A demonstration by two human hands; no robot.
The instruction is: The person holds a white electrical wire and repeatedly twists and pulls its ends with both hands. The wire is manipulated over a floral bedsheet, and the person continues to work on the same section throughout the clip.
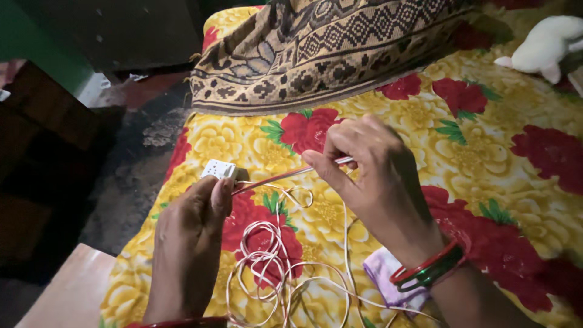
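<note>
My left hand [194, 228] pinches one end of a thin pinkish-white wire [276, 177], right beside a small white socket box [218, 169] that rests on the bed. My right hand [370, 176] grips the same wire further along, fingers curled around it, so a short stretch runs taut between the two hands. More of this wire lies in a loose tangle of loops [273, 261] on the bedsheet below and between my wrists. Red and green bangles [428, 270] circle my right wrist.
The bed is covered by a yellow sheet with red flowers [486, 158]. A brown patterned blanket [316, 54] lies folded at the far side. A white soft toy [546, 45] sits top right, a lilac cloth [382, 276] under my right wrist. Dark floor lies left.
</note>
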